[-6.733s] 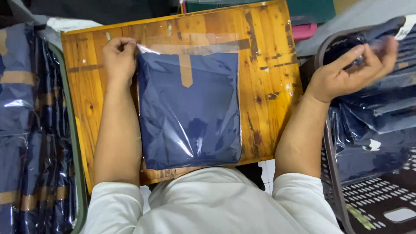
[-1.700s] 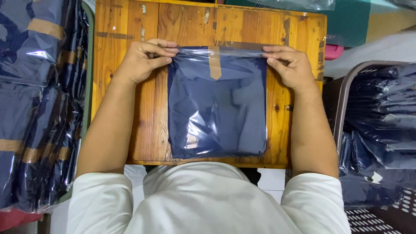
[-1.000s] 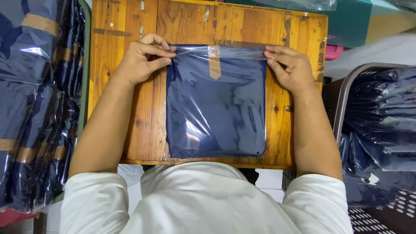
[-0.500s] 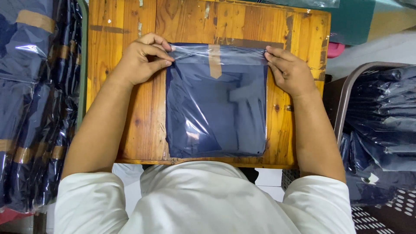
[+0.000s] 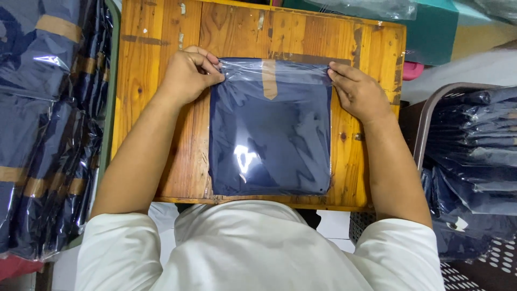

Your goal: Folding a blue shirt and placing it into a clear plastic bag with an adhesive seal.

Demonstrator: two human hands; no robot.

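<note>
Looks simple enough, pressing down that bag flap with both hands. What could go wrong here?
The left hand and right hand pinch only the top corners of the clear bag, so the flap might seal crooked or wrinkled. The bag's bottom edge lies near the front edge of the wooden table; a tug might slide it off.
</note>
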